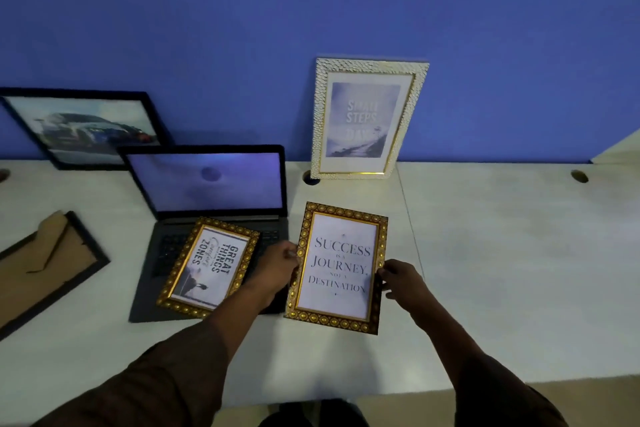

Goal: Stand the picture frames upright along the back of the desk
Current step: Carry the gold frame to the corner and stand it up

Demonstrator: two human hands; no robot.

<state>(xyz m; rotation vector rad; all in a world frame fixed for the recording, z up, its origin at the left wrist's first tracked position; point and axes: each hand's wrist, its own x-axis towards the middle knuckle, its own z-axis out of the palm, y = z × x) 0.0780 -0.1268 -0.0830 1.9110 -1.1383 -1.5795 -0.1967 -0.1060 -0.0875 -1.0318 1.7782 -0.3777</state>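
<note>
Gold frame (337,267) between both hands

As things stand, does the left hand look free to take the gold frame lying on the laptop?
Probably not yet: the left hand grips the Success frame together with the right hand. The Great Things frame lies uncovered beside it, on the laptop.

Head-worn view, angled forward and down, close over desk (485,253)
</note>
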